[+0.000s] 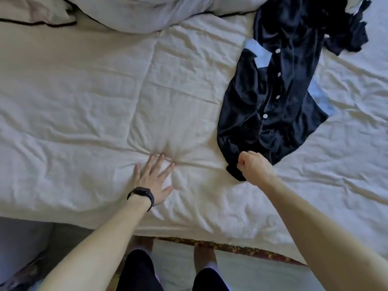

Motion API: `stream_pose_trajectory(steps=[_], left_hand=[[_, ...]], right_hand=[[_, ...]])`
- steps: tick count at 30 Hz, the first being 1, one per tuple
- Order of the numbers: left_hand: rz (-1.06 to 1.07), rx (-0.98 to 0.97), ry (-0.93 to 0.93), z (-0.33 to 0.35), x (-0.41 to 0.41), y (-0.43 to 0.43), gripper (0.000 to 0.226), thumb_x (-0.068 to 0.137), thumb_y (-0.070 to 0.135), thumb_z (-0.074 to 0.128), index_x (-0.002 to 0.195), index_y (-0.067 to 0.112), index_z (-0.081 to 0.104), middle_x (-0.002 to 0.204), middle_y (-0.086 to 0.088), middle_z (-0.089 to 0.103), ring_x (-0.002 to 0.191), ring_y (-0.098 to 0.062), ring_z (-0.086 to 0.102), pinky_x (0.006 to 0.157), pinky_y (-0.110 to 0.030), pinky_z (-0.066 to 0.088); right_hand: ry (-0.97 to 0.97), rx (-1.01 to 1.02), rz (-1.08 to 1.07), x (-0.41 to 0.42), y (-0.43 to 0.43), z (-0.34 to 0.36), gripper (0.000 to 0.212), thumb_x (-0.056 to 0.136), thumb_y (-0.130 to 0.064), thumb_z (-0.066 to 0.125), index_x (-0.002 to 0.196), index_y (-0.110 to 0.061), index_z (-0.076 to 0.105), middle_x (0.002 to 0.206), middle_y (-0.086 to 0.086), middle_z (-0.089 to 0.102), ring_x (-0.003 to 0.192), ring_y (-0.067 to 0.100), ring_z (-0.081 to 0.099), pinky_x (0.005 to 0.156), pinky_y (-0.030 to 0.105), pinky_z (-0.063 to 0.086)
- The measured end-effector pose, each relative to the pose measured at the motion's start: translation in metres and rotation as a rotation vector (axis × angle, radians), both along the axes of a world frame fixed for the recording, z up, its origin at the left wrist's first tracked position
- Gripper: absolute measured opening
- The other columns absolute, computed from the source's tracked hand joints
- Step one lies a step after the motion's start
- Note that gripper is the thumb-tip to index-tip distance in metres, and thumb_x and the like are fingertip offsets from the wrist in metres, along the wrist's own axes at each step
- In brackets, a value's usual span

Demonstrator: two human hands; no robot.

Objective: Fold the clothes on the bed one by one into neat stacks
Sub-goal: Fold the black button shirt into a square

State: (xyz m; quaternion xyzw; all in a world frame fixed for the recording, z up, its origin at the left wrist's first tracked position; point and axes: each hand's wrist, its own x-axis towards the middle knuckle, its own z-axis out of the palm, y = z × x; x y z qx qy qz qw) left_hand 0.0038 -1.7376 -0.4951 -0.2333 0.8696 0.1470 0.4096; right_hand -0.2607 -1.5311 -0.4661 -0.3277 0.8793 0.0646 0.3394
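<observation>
**Dark shirt held by its near corner on the bed**

At the far left a pillow (31, 11) lay at the head of the bed (84, 101), whose white cover was creased. Near the bed's front edge the left grip (153, 181) lay flat on the cover with its fingers straight and spread. It held nothing, and a black watch (141, 195) sat on its wrist. Well to the right, the right grip (255, 166) was curled into a fist, pinching the nearest corner of the dark shirt (273, 101). The shirt ran from that grip up and away across the bed, rumpled, with a row of white buttons (278, 74) showing. Pale blue cloth (258, 53) showed at its edges. At the far right corner lay a heap of dark clothes (346, 32) against the shirt's far end; whether they touched could not be told.
</observation>
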Motion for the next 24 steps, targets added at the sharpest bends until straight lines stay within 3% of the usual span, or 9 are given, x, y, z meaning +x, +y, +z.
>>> stream_pose_trajectory(steps=[2, 5, 7, 10, 14, 17, 20, 22, 24], left_hand=[[-0.01, 0.079, -0.018, 0.018, -0.005, -0.006, 0.077, 0.097, 0.058, 0.042, 0.157, 0.044, -0.004, 0.164, 0.004, -0.027, 0.152, -0.025, -0.02, 0.121, -0.056, 0.002], [0.044, 0.233, -0.009, 0.058, -0.019, -0.012, 0.07, 0.096, 0.054, 0.048, 0.157, 0.035, 0.021, 0.168, -0.002, 0.01, 0.153, -0.025, 0.011, 0.122, -0.045, 0.019], [0.1, 0.318, 0.073, 0.097, -0.031, -0.013, 0.069, 0.094, 0.056, 0.051, 0.155, 0.036, 0.026, 0.163, 0.001, 0.027, 0.147, -0.024, 0.028, 0.117, -0.041, 0.031], [0.172, 0.439, 0.252, 0.168, -0.051, -0.009, 0.079, 0.09, 0.06, 0.056, 0.157, 0.035, 0.022, 0.16, 0.002, 0.033, 0.145, -0.023, 0.034, 0.113, -0.039, 0.037], [0.298, 0.573, 0.524, 0.254, -0.082, 0.001, 0.077, 0.083, 0.057, 0.069, 0.149, 0.034, 0.036, 0.145, 0.002, 0.049, 0.134, -0.02, 0.046, 0.106, -0.037, 0.043], [0.371, 0.554, 0.763, 0.314, -0.107, -0.001, 0.052, 0.075, 0.059, 0.072, 0.115, 0.029, 0.058, 0.107, 0.008, 0.062, 0.099, -0.012, 0.061, 0.076, -0.024, 0.046], [0.321, 0.494, 0.923, 0.365, -0.122, -0.015, 0.033, 0.085, 0.049, 0.068, 0.102, 0.021, 0.062, 0.1, 0.003, 0.066, 0.093, -0.016, 0.062, 0.078, -0.031, 0.048], [0.286, 0.418, 0.93, 0.391, -0.126, -0.034, 0.013, 0.095, 0.047, 0.062, 0.09, 0.035, 0.058, 0.092, 0.009, 0.068, 0.09, -0.014, 0.067, 0.078, -0.035, 0.053], [0.248, 0.305, 0.962, 0.414, -0.129, -0.059, 0.014, 0.096, 0.046, 0.06, 0.086, 0.039, 0.052, 0.083, 0.012, 0.067, 0.082, -0.014, 0.069, 0.072, -0.039, 0.056]], right_hand=[[-0.022, -0.06, -0.139, 0.018, -0.002, 0.017, 0.02, 0.101, -0.026, 0.056, 0.089, -0.01, 0.053, 0.086, 0.001, 0.053, 0.087, 0.029, 0.053, 0.066, 0.038, 0.042], [-0.001, -0.212, -0.275, 0.054, -0.008, 0.057, 0.025, 0.1, -0.024, 0.057, 0.081, -0.009, 0.048, 0.077, -0.001, 0.05, 0.076, 0.025, 0.049, 0.057, 0.026, 0.031], [-0.006, -0.317, -0.367, 0.076, -0.019, 0.093, 0.023, 0.1, -0.023, 0.059, 0.081, -0.012, 0.05, 0.079, -0.003, 0.055, 0.076, 0.021, 0.053, 0.059, 0.025, 0.035], [-0.03, -0.546, -0.573, 0.095, -0.043, 0.163, 0.022, 0.099, -0.022, 0.063, 0.081, -0.018, 0.053, 0.08, -0.005, 0.063, 0.079, 0.011, 0.061, 0.069, 0.027, 0.049], [-0.079, -0.76, -0.682, 0.105, -0.075, 0.269, 0.02, 0.099, -0.025, 0.066, 0.082, -0.017, 0.058, 0.076, -0.006, 0.067, 0.076, -0.001, 0.062, 0.066, 0.011, 0.045], [-0.076, -0.892, -0.663, 0.102, -0.085, 0.336, 0.019, 0.097, -0.02, 0.067, 0.081, -0.018, 0.059, 0.065, -0.018, 0.066, 0.065, -0.004, 0.061, 0.059, 0.011, 0.042], [-0.055, -0.977, -0.617, 0.089, -0.086, 0.388, 0.018, 0.098, -0.023, 0.067, 0.083, -0.016, 0.06, 0.066, -0.013, 0.067, 0.066, 0.004, 0.062, 0.059, 0.015, 0.044], [0.023, -1.04, -0.595, 0.069, -0.083, 0.413, 0.018, 0.098, -0.023, 0.067, 0.083, -0.017, 0.059, 0.076, -0.005, 0.067, 0.074, 0.007, 0.063, 0.066, 0.015, 0.047], [0.098, -1.088, -0.581, 0.05, -0.076, 0.433, 0.016, 0.097, -0.021, 0.068, 0.084, -0.016, 0.061, 0.085, -0.005, 0.067, 0.08, 0.008, 0.064, 0.072, 0.02, 0.049]])
